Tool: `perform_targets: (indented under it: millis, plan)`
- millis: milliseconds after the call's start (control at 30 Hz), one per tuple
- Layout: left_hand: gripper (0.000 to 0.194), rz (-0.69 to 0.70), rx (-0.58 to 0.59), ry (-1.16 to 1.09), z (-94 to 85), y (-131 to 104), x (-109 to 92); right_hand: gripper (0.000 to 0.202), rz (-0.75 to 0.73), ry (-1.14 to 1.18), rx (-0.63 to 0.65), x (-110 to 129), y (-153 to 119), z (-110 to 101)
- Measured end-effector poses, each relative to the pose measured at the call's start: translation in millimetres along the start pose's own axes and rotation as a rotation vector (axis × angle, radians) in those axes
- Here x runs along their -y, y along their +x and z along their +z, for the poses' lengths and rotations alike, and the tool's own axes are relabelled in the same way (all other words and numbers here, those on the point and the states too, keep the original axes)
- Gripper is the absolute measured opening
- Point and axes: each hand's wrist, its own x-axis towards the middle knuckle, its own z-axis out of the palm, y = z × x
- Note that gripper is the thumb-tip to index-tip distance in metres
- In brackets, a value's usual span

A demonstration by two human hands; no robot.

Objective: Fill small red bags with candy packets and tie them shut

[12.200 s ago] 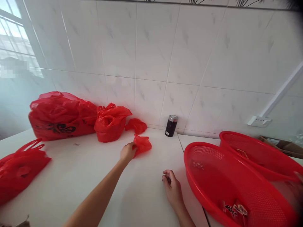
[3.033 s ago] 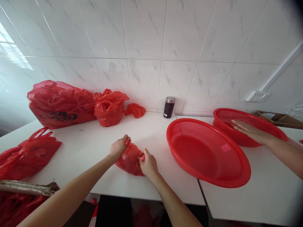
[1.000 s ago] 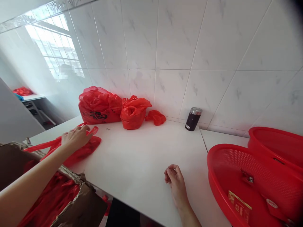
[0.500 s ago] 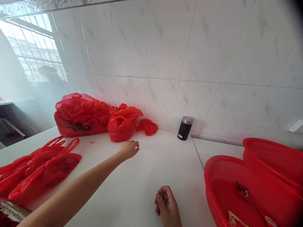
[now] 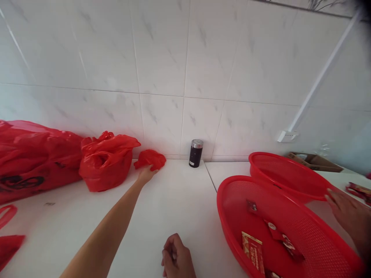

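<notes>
At the foot of the tiled wall, my left hand (image 5: 147,174) reaches a small crumpled red plastic bag (image 5: 150,158), its fingers closed on the bag's near edge. To the left of it stands a fuller red plastic bag (image 5: 106,166), bunched at the top. My right hand (image 5: 177,256) hovers low over the white table (image 5: 162,208), fingers curled loosely with nothing visible in them. Close to its right is a red plastic basket (image 5: 228,216) holding several small packets, among them a red and gold packet (image 5: 253,251).
A black tumbler (image 5: 195,154) with a silver lid stands against the wall. Behind the near basket sits a second red basket (image 5: 278,166), with another person's hand (image 5: 344,212) by its right side. A large red bag (image 5: 37,162) fills the left. A cardboard box (image 5: 315,161) lies far right.
My left hand has moved from beside the fuller bag onto the small crumpled one. The view has turned right, bringing another person's hand and the cardboard box into sight. My right hand stays curled.
</notes>
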Motion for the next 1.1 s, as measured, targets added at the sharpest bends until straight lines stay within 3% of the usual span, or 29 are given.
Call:
perform_targets:
  millis: [133, 200, 300, 400, 500, 567, 700, 767, 900, 967, 1033, 1100]
  plan:
    - [0.031, -0.074, -0.076, -0.288, -4.6, -35, -4, 0.023, -0.010, 0.055, 0.000, 0, -1, -1]
    - [0.034, -0.103, -0.116, -0.443, -11.3, -71, -5, 0.025, -0.039, 0.118, -0.022, 2, -1, -4]
    - [0.043, -0.133, -0.107, -0.635, -25.6, -146, -11, 0.041, -0.027, 0.300, -0.141, 13, -1, -13]
    - [0.048, -0.218, 0.040, -0.864, -38.1, -225, -20, 0.051, 0.072, 0.528, -0.112, 33, -4, -23]
    - [0.040, -0.355, 0.258, -1.033, -44.5, -279, -24, 0.044, 0.071, 0.545, 0.150, 54, -11, -30]
    - [0.032, -0.416, 0.202, -1.071, -49.2, -295, -16, 0.034, 0.010, 0.481, 0.176, 63, -16, -33]
    - [0.021, -0.453, -0.337, -1.236, -72.2, -295, 15, 0.029, -0.078, 0.504, -0.085, 77, -19, -45]
    - [0.013, -0.493, -0.504, -1.299, -87.4, -294, 25, 0.029, -0.071, 0.519, -0.126, 81, -17, -51]
    - [0.009, -0.604, -0.515, -1.387, -107.4, -306, 19, 0.026, -0.066, 0.448, -0.099, 77, -8, -56]
    - [0.010, -0.616, -0.474, -1.370, -110.8, -314, 9, 0.036, -0.060, 0.313, -0.111, 73, -6, -57]
    - [0.011, -0.572, -0.412, -1.293, -111.2, -319, 1, 0.052, -0.111, 0.081, -0.221, 73, -9, -55]
    - [0.014, -0.485, -0.366, -1.192, -109.2, -324, -6, 0.055, -0.290, -0.167, -0.377, 84, -21, -50]
